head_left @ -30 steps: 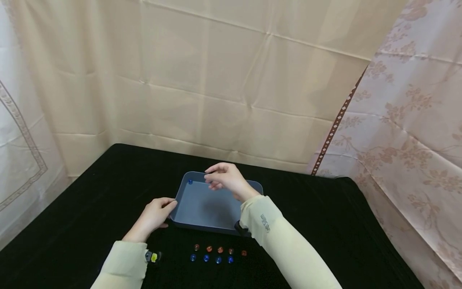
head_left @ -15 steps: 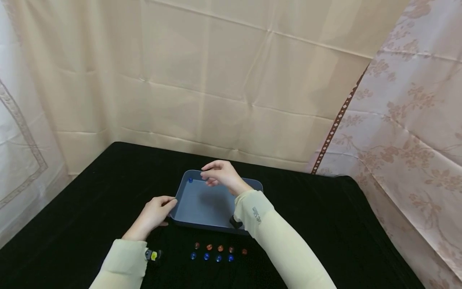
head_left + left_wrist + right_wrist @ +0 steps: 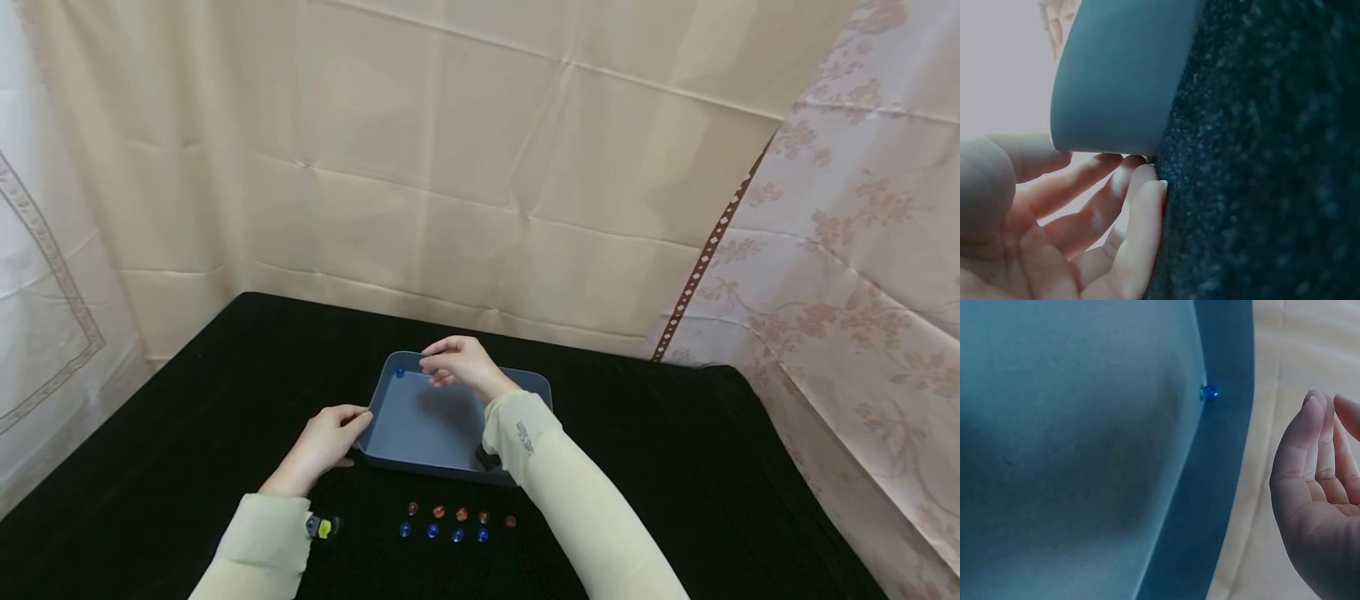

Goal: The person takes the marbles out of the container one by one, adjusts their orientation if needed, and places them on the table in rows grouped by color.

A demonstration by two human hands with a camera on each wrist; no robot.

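Observation:
A shallow blue-grey tray sits on the black cloth. My left hand grips its near left corner; in the left wrist view the thumb is at the rim and the fingertips are low against the outer wall. One blue marble lies inside, against the wall in the far left corner. My right hand hovers over the back of the tray, fingers loosely bent, thumb close to the fingertips, nothing showing between them. In front of the tray are a row of reddish marbles and a row of blue marbles.
The black cloth covers the table. A beige curtain hangs behind it, with a floral curtain on the right and a white one on the left. My right sleeve passes over the tray's near right corner.
My right hand has shifted slightly left over the tray and then stayed there. The left hand stays at the tray's corner, and the marbles lie as before.

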